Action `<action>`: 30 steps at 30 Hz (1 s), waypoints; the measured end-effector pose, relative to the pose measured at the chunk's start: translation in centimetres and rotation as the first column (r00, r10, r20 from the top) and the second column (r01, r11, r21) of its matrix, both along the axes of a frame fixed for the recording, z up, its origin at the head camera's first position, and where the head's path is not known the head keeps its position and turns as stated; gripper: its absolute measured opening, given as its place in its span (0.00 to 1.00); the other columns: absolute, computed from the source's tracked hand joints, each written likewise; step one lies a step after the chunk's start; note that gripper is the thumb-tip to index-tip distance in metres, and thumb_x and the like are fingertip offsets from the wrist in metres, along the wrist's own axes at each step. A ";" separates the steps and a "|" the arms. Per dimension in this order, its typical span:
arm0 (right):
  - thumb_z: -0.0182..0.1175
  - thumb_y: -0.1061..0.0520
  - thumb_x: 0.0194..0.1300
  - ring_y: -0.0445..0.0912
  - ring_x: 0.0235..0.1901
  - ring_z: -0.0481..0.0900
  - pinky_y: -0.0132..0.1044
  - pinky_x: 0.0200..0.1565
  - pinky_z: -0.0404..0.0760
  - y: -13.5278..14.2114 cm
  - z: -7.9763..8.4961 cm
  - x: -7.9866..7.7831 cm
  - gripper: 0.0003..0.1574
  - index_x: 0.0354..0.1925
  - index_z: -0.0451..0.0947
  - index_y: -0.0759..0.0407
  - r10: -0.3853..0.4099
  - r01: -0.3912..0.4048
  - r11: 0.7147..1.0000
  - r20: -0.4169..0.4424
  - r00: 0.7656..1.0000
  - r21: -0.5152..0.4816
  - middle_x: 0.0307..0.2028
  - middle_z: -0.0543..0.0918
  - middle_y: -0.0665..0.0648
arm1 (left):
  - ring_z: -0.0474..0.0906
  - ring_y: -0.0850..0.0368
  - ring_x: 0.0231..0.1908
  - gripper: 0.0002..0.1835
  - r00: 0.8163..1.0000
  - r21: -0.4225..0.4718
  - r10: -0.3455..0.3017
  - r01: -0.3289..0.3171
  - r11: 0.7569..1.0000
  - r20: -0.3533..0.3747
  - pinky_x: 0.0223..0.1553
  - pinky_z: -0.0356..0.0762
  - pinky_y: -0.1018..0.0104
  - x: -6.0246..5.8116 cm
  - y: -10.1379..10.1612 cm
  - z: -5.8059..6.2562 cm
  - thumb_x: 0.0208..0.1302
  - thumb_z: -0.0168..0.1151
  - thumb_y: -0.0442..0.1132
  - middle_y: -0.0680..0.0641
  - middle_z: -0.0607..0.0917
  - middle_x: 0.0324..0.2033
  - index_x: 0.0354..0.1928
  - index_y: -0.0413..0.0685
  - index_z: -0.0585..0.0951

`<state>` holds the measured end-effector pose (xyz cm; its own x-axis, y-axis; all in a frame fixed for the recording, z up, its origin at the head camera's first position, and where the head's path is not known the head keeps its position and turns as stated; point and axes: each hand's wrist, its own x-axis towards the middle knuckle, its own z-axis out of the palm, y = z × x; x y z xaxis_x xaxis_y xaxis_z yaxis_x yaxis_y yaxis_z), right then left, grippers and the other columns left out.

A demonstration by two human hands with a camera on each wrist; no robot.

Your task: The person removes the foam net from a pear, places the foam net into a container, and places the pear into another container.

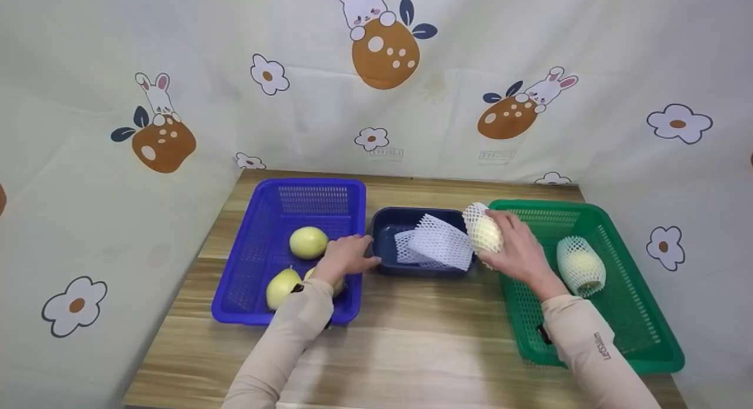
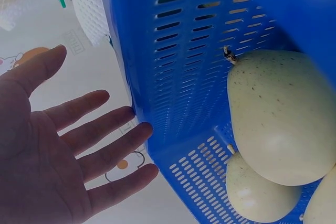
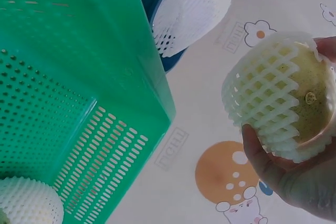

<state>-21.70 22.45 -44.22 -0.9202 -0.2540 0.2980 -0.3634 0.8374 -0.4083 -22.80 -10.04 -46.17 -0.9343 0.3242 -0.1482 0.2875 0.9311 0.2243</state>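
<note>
My right hand (image 1: 517, 247) grips a pear (image 3: 315, 95) in a white foam net sleeve (image 3: 262, 98), held above the gap between the dark tray and the green basket (image 1: 588, 332). Spread and holding nothing, my left hand (image 2: 52, 145) is over the right rim of the blue basket (image 1: 235, 279), near the tray's left end. In the blue basket lie three bare yellow-green pears (image 1: 309, 242), one partly covered by my left forearm. Another netted pear (image 1: 581, 266) lies in the green basket.
Between the baskets stands a small dark blue tray (image 1: 385, 244) with loose white foam net sleeves (image 1: 441, 244) in it. All of these stand on a wood-grain table (image 1: 412, 350). Printed cloth (image 1: 312, 115) hangs behind and at both sides.
</note>
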 end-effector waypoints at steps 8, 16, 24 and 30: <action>0.64 0.50 0.38 0.55 0.41 0.67 0.50 0.32 0.71 -1.0 0.0 0.2 0.46 0.59 0.62 0.55 0.026 -0.026 1.000 -0.009 1.000 -0.005 0.52 0.67 0.61 | 0.72 0.41 0.45 0.28 1.000 0.006 0.003 -0.003 1.000 0.004 0.41 0.68 0.47 0.0 0.0 0.0 0.54 0.56 0.56 0.42 0.76 0.46 0.53 0.46 0.72; 0.64 0.49 0.36 0.54 0.42 0.68 0.49 0.32 0.71 -1.8 -0.1 0.5 0.46 0.57 0.63 0.55 0.053 -0.053 0.999 -0.033 0.998 -0.001 0.50 0.68 0.60 | 0.72 0.42 0.45 0.28 1.000 0.012 0.002 -0.002 1.000 0.002 0.41 0.68 0.47 0.0 0.0 -0.1 0.54 0.56 0.56 0.42 0.77 0.46 0.53 0.46 0.73; 0.64 0.49 0.36 0.54 0.41 0.68 0.47 0.30 0.71 -2.5 -0.4 0.7 0.45 0.57 0.64 0.54 0.076 -0.076 0.997 -0.051 0.996 -0.004 0.49 0.69 0.58 | 0.73 0.42 0.45 0.28 1.000 -0.002 0.003 -0.003 1.000 -0.004 0.40 0.69 0.47 0.0 -0.1 -0.2 0.54 0.56 0.56 0.43 0.76 0.47 0.54 0.47 0.72; 0.64 0.49 0.36 0.53 0.38 0.68 0.46 0.30 0.71 -3.1 -0.7 0.9 0.46 0.57 0.64 0.54 0.107 -0.106 0.994 -0.064 0.992 0.007 0.47 0.69 0.58 | 0.72 0.42 0.45 0.29 1.000 0.003 0.002 -0.002 1.000 -0.004 0.40 0.69 0.47 -0.1 -0.1 -0.2 0.54 0.56 0.56 0.42 0.76 0.47 0.53 0.47 0.72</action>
